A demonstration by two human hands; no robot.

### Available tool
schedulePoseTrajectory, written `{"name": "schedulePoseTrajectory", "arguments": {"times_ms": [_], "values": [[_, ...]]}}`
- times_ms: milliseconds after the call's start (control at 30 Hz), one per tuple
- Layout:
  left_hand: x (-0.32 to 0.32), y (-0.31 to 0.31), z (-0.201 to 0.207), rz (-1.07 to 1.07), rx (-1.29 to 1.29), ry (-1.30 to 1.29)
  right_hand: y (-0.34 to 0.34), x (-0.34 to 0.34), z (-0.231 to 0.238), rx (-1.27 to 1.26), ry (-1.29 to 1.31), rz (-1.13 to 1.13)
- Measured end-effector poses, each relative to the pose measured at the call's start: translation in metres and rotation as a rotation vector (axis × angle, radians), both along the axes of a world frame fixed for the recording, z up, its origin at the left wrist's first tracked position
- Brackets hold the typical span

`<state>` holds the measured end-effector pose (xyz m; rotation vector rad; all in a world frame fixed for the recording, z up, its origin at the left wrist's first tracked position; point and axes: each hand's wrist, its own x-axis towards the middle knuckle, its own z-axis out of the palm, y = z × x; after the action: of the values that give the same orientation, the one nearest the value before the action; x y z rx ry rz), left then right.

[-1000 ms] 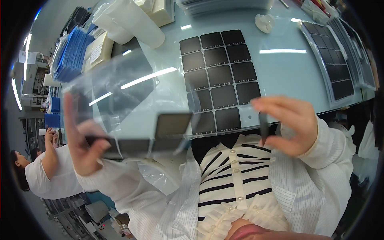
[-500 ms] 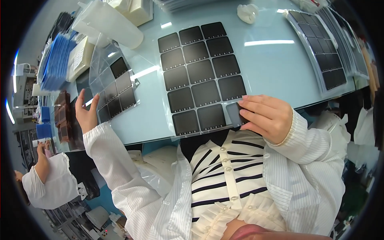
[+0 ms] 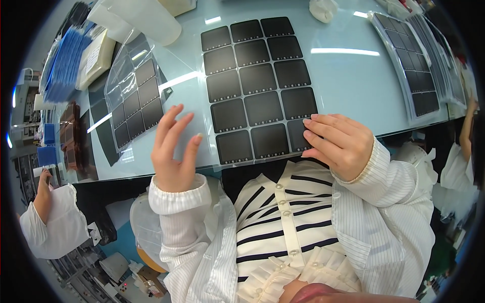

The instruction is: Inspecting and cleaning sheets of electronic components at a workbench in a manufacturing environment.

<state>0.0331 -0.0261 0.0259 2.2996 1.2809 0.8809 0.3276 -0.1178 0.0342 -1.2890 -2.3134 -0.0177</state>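
My right hand is closed at the front right corner of a clear sheet holding rows of dark rectangular panels. Its fingertips pinch the right edge of the corner dark panel, which sits in line with the others. Off the front left of that sheet, my left hand hovers over the table edge, open and holding nothing, fingers apart. Farther left lies another clear sheet with a smaller group of dark panels.
A translucent pitcher and a stack of blue sheets stand at the back left. Brown trays lie at the left edge. Stacked panel sheets are on the right. A person works at far left.
My left hand has moved right, from the smaller panel group toward the large sheet. The tilted corner panel under my right fingers now lies in line with its row.
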Motion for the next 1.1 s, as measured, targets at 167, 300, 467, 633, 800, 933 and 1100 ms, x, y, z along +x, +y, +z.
{"name": "schedulePoseTrajectory", "arguments": {"times_ms": [167, 300, 467, 633, 800, 933, 1100], "values": [[0.013, 0.002, -0.013, -0.122, 0.064, 0.067, -0.005, -0.001, -0.002, 0.013, -0.082, 0.004], [0.013, 0.0, -0.016, -0.141, 0.113, 0.143, -0.005, 0.004, 0.003, -0.044, -0.098, 0.043], [0.012, -0.001, -0.017, -0.13, 0.092, 0.174, 0.019, 0.045, 0.021, -0.367, 0.292, 0.184], [0.015, 0.005, -0.026, -0.167, 0.137, 0.119, 0.104, 0.086, 0.043, -0.012, 0.252, -0.42], [0.009, -0.002, -0.031, -0.113, 0.081, 0.055, 0.187, 0.106, -0.005, 0.031, 0.014, -0.66], [0.009, 0.0, -0.034, -0.115, 0.071, 0.038, 0.195, 0.109, -0.011, -0.088, 0.051, -0.699], [0.005, 0.0, -0.036, -0.109, 0.068, 0.009, 0.211, 0.13, 0.011, -0.411, 0.362, -0.542]]}}
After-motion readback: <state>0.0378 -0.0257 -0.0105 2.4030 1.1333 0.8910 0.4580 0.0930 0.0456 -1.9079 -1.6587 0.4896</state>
